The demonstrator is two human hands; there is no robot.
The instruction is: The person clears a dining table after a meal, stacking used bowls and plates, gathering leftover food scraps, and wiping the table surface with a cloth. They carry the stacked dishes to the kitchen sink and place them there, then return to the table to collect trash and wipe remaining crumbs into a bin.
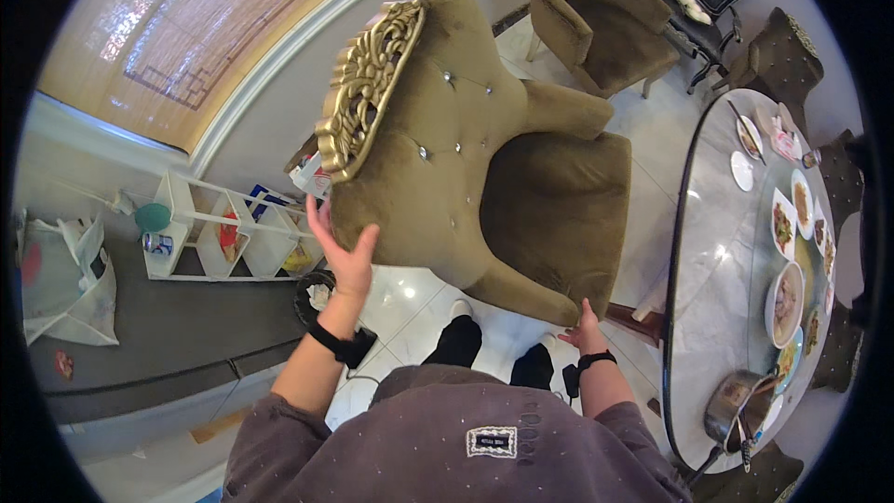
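A brown velvet armchair (pixel 426 202) is in front of me, with crystal buttons on its tufted back and a carved gold crest (pixel 370 87) along the top. My left hand (pixel 347 262) is around the near top corner of the backrest, thumb on the front face and fingers partly behind. At the front end of the near armrest (pixel 531 300) is my right hand (pixel 585 332), thumb up against the seat edge and some fingers hidden beneath. The seat cushion (pixel 552 209) faces right, towards the table.
A round marble-patterned table (pixel 712 265) on the right bears dishes, a bowl (pixel 786 300) and a steel pot (pixel 737 409). Other armchairs (pixel 607 28) stand beyond. To my left, a dark counter (pixel 188 321) carries a white rack (pixel 230 237) and a plastic bag (pixel 70 286); a bin (pixel 314 293) is beside it.
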